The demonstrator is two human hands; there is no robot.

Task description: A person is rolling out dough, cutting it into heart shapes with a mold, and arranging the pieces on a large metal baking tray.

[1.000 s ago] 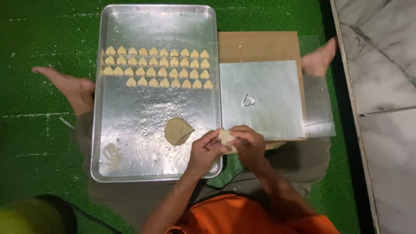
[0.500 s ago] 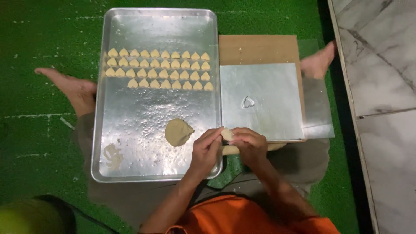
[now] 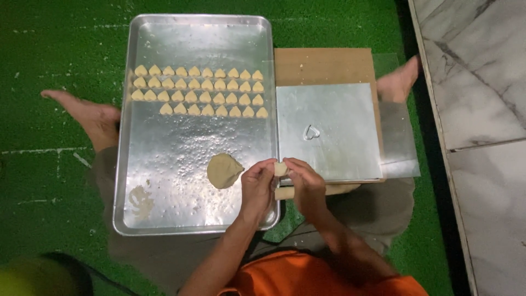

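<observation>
Between both hands, a half-hidden dough piece.

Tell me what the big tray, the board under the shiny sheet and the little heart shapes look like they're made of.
The big tray looks like bare metal, probably aluminium: silvery, dull-shiny, with a rolled rim. The board looks like brown wood or fibreboard, matte and flat. The little heart shapes look like pale, soft raw dough, like the piece pinched between the left hand and right hand.
</observation>
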